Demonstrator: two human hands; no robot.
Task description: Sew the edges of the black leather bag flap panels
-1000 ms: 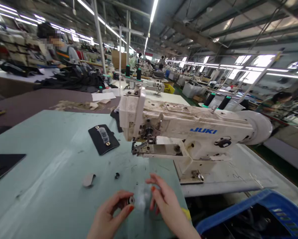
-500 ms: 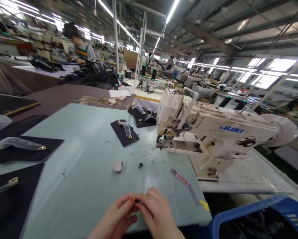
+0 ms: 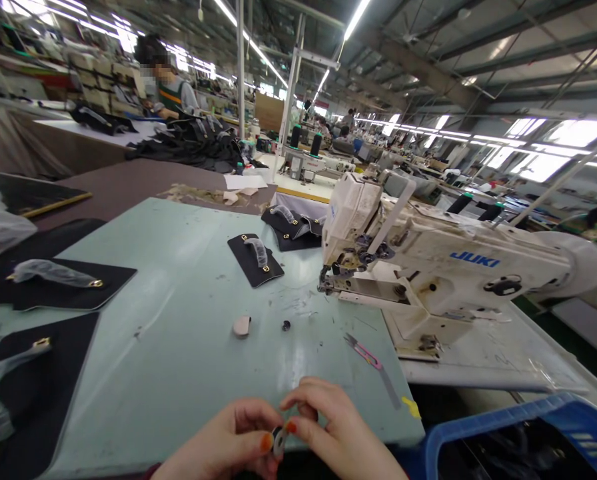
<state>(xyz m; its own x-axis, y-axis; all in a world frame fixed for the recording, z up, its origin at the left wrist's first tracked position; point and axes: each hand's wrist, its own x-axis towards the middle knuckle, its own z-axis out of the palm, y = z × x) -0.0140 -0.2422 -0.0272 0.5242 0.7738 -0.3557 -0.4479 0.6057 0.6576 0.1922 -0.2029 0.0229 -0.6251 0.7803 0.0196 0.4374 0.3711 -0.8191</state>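
At the table's front edge, my left hand (image 3: 246, 433) pinches a small round bobbin (image 3: 278, 441), dark with a pale metal face, between thumb and fingers. My right hand (image 3: 331, 420) meets it from the other side, its thumb tip at the bobbin's upper rim. Its index finger arches above, and the other fingers are partly hidden. Farther up the green table (image 3: 178, 347) lie a small dark round part (image 3: 286, 325) and a pale curved scrap (image 3: 241, 326). Pink-handled thread snips (image 3: 363, 352) rest to the right.
A white JUKI sewing machine (image 3: 428, 260) stands at the right, above a blue basket (image 3: 438, 437) of black pieces. Black panels with wrapped handles lie at left (image 3: 68, 283) and mid-table (image 3: 256, 260). A co-worker (image 3: 173, 93) is at a far table.
My hands have come lower and nearer to me, and the bobbin now shows between them. My right index finger has lifted away from the left fingertips. The view has shifted slightly.
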